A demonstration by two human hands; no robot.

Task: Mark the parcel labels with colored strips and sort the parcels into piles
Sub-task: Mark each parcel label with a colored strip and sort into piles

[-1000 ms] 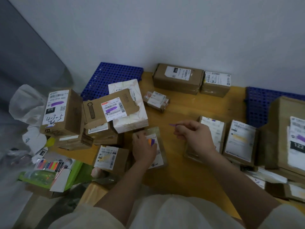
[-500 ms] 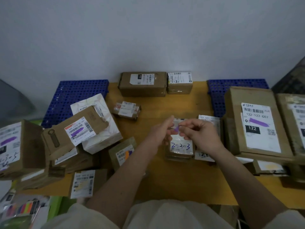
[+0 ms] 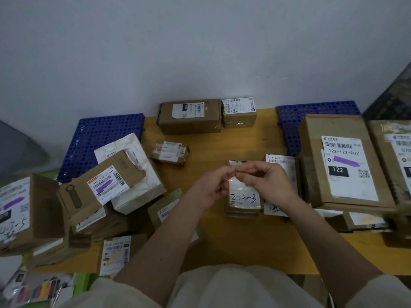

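Two hands (image 3: 211, 187) (image 3: 270, 185) meet above one small parcel (image 3: 243, 201).

Bare table (image 3: 222, 147) between left pile (image 3: 106, 190) and right stack (image 3: 342, 161): open lane running back from the near edge to two boxes (image 3: 189, 116) at the wall. Obstacles in the lane: small taped parcel (image 3: 170, 151), mid-table, left of centre; flat parcel marked 2-2-3 (image 3: 243, 201), centre, with both hands (image 3: 264, 185) above it. Near edge (image 3: 255, 247) in front of that parcel bare apart from the forearms. Left side crowded by leaning boxes; right side walled by tall stack. Blue mats (image 3: 100, 138) behind each pile partly uncovered.
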